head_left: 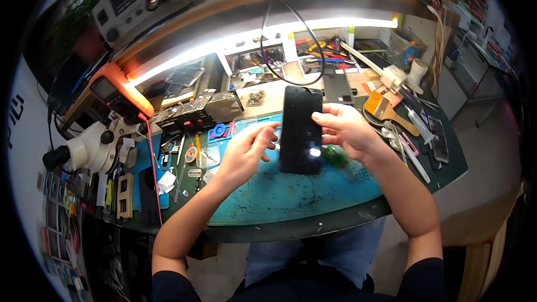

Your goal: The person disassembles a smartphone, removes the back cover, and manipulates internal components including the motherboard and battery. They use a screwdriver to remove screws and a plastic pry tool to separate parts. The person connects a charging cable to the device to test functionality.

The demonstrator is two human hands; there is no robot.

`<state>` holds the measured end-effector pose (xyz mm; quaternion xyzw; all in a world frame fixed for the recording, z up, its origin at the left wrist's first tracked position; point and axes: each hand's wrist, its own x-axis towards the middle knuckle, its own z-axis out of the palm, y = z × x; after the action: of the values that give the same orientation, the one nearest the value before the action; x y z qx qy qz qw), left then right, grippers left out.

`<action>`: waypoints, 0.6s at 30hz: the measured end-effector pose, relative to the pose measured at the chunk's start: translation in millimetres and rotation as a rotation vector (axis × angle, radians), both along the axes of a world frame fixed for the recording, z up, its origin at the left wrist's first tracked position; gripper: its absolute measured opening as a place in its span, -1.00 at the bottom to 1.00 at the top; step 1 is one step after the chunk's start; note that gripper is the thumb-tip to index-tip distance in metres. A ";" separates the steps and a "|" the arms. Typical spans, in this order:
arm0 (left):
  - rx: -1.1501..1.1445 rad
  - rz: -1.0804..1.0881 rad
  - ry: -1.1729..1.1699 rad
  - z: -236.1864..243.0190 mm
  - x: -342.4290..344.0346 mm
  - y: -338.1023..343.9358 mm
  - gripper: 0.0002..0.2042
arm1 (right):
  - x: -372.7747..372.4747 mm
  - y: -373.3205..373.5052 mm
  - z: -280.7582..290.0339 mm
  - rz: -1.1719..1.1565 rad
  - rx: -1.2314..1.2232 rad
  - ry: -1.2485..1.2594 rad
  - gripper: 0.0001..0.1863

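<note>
A black smartphone (301, 134) stands nearly upright above the blue work mat (268, 201), with a bright reflection low on its dark glass. My right hand (347, 131) grips its right edge, the thumb on the front and the other fingers partly hidden behind. Beside the phone's left edge is my left hand (249, 151), fingers apart and holding nothing; whether a fingertip touches the edge I cannot tell. Below my right hand shows a blurred green object (335, 156), its kind unclear.
At left are a microscope (84, 148) and an orange multimeter (120, 92) with a red lead. A brush (386, 109), a syringe (419, 126) and hand tools crowd the right. Another dark phone (338, 86) lies behind. A black cable (321, 50) loops down overhead.
</note>
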<state>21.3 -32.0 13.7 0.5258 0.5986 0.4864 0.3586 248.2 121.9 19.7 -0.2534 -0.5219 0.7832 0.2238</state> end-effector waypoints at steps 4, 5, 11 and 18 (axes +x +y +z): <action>-0.007 0.042 -0.470 13.0 18.6 -44.4 -0.53 | -11.9 -32.1 1.2 0.028 -0.164 0.247 -0.62; 0.031 0.083 -0.505 15.4 18.7 -47.4 -0.53 | -13.9 -36.7 5.1 0.074 -0.141 0.197 -0.57; 0.331 0.293 -0.037 36.9 -20.6 -65.7 -0.62 | 22.1 25.8 1.0 -0.138 0.883 -0.359 -0.72; 0.357 0.273 0.013 58.3 -11.5 -61.7 -0.54 | 12.5 10.2 -6.2 -0.023 1.330 -0.778 -0.81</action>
<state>9.8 -93.7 72.0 0.4982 0.5709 0.6253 0.1869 260.7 132.1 13.4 -0.3282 -0.9213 0.1568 0.1374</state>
